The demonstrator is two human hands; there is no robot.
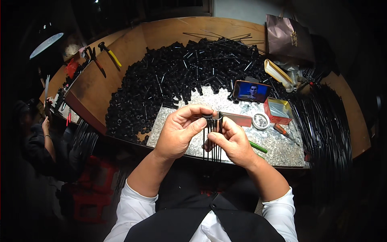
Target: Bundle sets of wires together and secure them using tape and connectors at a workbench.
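Observation:
In front of my body I hold a black part with several thin black rods (pixel 212 141) hanging down from it. Thumb and fingers of my left hand (pixel 173 133) pinch a small round black piece at the top of the rods. My right hand (pixel 235 146) closes around the rods and an upright black piece, its thumb pressed across them. A green-handled tool (pixel 258 147) lies just beside my right hand, partly hidden by it. Below both hands is a speckled grey work board (pixel 189 151).
Behind the board rises a big heap of black plastic parts (pixel 161 76). To the right lie a white dish (pixel 261 121), a red box (pixel 278 111), an orange-handled screwdriver (pixel 284 131) and bundled black rods (pixel 326 129). A propped phone (pixel 252 91) and yellow-handled pliers (pixel 111 55) stand farther off.

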